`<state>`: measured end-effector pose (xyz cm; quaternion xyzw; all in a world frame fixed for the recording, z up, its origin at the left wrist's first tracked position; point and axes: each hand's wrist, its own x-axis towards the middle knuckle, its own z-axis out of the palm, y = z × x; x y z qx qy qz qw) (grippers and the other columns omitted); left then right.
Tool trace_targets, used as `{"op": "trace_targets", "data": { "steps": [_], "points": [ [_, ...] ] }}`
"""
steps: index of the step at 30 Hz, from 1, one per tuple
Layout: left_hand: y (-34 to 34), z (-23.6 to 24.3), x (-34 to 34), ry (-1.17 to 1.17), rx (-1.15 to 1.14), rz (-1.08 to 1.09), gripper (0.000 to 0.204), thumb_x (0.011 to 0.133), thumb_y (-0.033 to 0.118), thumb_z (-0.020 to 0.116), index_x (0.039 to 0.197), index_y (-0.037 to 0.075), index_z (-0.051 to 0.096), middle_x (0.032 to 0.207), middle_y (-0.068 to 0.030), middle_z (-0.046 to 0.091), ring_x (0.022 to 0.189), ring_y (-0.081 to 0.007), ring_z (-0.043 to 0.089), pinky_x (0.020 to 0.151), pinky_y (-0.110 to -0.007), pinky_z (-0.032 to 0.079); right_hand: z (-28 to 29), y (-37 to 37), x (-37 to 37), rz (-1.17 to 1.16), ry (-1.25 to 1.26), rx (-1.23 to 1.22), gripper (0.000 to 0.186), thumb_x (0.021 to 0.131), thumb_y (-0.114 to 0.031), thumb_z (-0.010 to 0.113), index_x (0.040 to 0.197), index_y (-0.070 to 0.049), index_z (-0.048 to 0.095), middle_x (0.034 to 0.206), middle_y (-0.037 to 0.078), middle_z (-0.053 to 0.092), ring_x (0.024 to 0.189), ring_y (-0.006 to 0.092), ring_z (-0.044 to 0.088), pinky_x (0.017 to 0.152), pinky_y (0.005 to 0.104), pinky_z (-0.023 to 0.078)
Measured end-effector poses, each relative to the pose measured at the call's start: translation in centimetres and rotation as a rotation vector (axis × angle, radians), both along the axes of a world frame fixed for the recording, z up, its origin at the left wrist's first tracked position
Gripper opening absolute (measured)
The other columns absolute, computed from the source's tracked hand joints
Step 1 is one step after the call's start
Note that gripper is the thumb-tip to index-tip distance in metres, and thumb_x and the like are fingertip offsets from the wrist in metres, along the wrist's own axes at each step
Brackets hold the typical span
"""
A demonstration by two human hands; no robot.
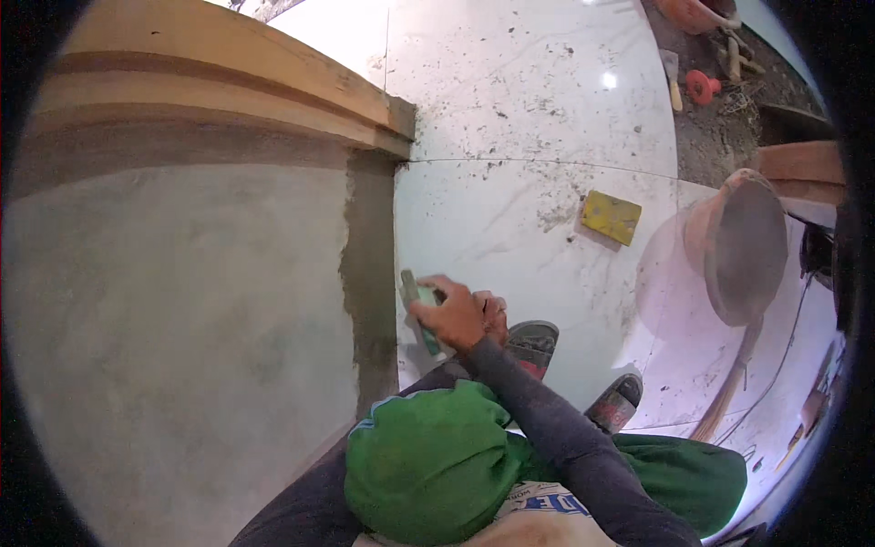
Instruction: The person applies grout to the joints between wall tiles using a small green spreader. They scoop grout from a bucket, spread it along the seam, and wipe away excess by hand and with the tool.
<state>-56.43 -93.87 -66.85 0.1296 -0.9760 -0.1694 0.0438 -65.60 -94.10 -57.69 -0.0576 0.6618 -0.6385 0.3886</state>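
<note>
My right hand (453, 317) is closed round a pale green hand float (425, 319) with a greyish edge, tilted just above or on the white floor. Beside it runs a strip of darker, wet-looking plaster (372, 246) along the edge of a grey plastered surface (210, 292). Partly covered by my right wrist, my left hand (493, 314) shows curled fingers; anything in them is hidden.
Floor tiles (483, 210) carry scattered mortar crumbs. A yellow sponge-like block (611, 218) lies ahead to the right. Farther right are a mortar-coated basin (746, 251), a broom (732, 383) and tools on a dirty patch. A yellowish moulded ledge (228, 73) spans the upper left.
</note>
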Motion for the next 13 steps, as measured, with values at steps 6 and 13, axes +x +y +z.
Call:
{"op": "trace_targets", "data": {
  "steps": [6,13],
  "points": [
    [1.0,1.3,-3.3,0.120,-0.030,-0.007,0.015,0.087,0.029,0.062,0.092,0.015,0.062,0.100,-0.0084,0.057,0.101,-0.0303,0.055,0.087,-0.052,0.044,11.2,5.9,-14.1,0.068,0.209,-0.154,0.044,0.081,-0.028,0.073,0.110,0.005,0.073,0.095,0.020,0.075,0.082,0.0274,0.067,0.079,0.0411,0.056],
    [0.7,-1.4,-4.7,-0.334,0.080,0.008,0.036,0.088,0.035,0.062,0.118,0.016,0.067,0.121,-0.0122,0.060,0.118,-0.0318,0.054,0.103,-0.059,0.039,19.2,18.5,-23.2,0.524,0.854,0.192,0.042,0.075,-0.028,0.074,0.102,0.005,0.073,0.100,0.024,0.072,0.090,0.0350,0.071,0.082,0.0426,0.057]
  ]
}}
